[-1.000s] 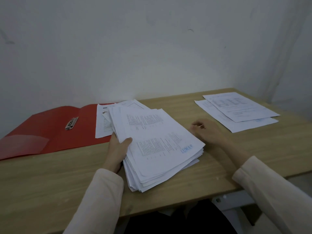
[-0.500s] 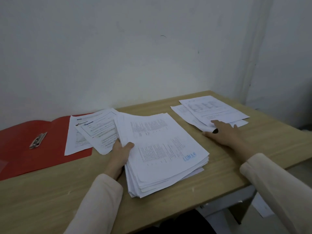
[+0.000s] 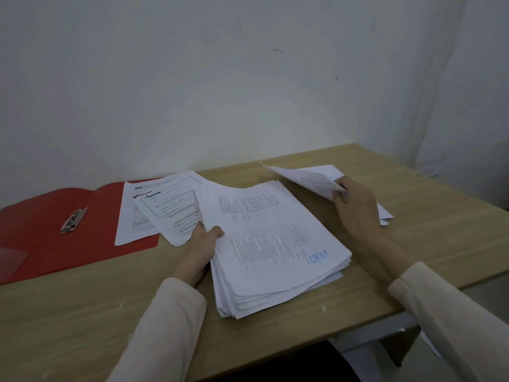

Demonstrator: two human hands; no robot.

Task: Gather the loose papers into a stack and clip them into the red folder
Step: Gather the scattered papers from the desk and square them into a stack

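A thick stack of printed papers (image 3: pixel 275 244) lies in the middle of the wooden table (image 3: pixel 82 312). My left hand (image 3: pixel 202 244) grips its left edge, thumb on top. My right hand (image 3: pixel 355 205) pinches a loose sheet (image 3: pixel 305 177) lifted off the table at the right, with another sheet (image 3: pixel 385 215) partly hidden under the hand. The red folder (image 3: pixel 41 244) lies open at the left with its metal clip (image 3: pixel 73 219) showing. Two loose sheets (image 3: pixel 165 210) overlap the folder's right edge.
A pale wall runs close behind the table. The table's right edge and front edge are near my right arm. A clear pocket (image 3: pixel 11 257) sits on the folder's left flap.
My right hand went from resting flat on the right-hand papers to lifting one sheet up. The left hand has stayed on the stack.
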